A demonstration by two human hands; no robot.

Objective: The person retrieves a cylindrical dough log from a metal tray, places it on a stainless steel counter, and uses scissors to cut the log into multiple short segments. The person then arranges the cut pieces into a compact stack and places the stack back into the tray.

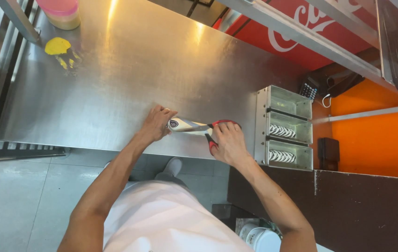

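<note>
Steel bench (115, 84), mid-frame: left hand (156, 123) pinching a spiral-patterned fish-cake log (180, 124), right hand (228, 142) gripped on red-handled scissors (208, 128) biting it; risk, I judge: fingertips close to blades, log slipping.

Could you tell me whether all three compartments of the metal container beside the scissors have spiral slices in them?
No: the metal container holds spiral slices in only two compartments, while the third is empty.
</note>
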